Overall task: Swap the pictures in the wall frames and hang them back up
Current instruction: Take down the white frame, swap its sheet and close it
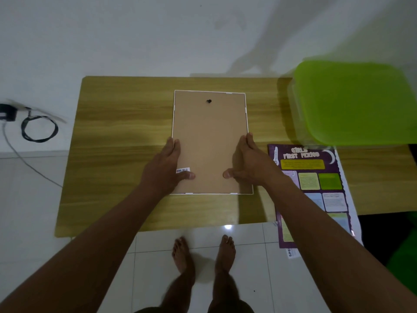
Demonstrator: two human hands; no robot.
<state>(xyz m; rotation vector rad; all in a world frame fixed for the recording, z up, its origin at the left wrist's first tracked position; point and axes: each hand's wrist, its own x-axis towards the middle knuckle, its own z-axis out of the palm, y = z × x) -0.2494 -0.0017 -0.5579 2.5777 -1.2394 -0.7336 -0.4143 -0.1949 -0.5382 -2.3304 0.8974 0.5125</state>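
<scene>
Head view: one frame (209, 136) under left hand (164, 168), right hand (250, 163); one poster (313, 177).

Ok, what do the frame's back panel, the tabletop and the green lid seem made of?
The back panel looks like matte brown fibreboard or stiff card: flat, no gloss, barcode sticker stuck on. The tabletop seems laminate rather than solid wood, going by its streaky, even grain and faint sheen. The green lid is likely plastic: smooth, uniformly bright, rounded corners.
</scene>
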